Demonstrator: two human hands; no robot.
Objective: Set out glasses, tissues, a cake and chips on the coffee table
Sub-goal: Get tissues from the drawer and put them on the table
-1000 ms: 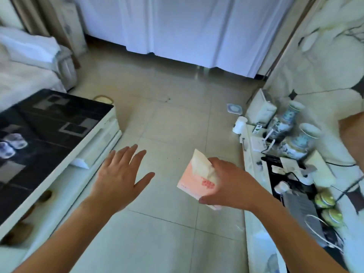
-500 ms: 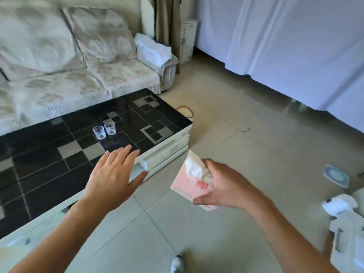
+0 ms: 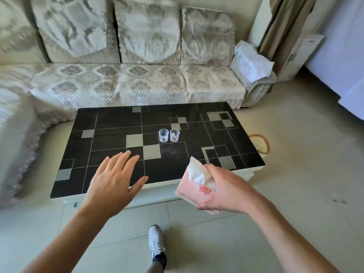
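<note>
Pale floor tiles (image 3: pixel 295 223) run up to a low black-glass coffee table (image 3: pixel 110 138) w/ grey squares in its top and a white base; one white sneaker (image 3: pixel 156 240) is planted on the tiles just short of it.

Nearest are the hands. Right hand (image 3: pixel 224 192) is curled round a pink tissue pack (image 3: pixel 194 191), thumb over the top and fingers under, a white tissue sticking up out of the slot. Pack is tilted and held in the air over the table's near edge, not touching it. So the tissues are at the table but not yet down.

Left hand (image 3: pixel 113 182) is empty, palm down, fingers spread wide, over the near-left part of the tabletop. Can't tell if it hangs above the glass or rests on it. Both forearms reach fwd from the bottom of the view, roughly parallel.

Further in, approx mid-table, two small clear glasses (image 3: pixel 169 135) stand upright side by side, just apart or touching, hard to say. That part of the job looks done.

No cake and no chips anywhere in view, on the table or off it. My read: one item of four is set out, the second is in hand and about to land, two are left to fetch. Plenty of bare glass between pack and glasses for a landing spot.

Behind the table a long patterned sofa (image 3: pixel 137 85) fills the far wall, w/ a white folded cloth (image 3: pixel 250 62) on its right arm. Brown curtain (image 3: pixel 283 22) hangs far right.
</note>
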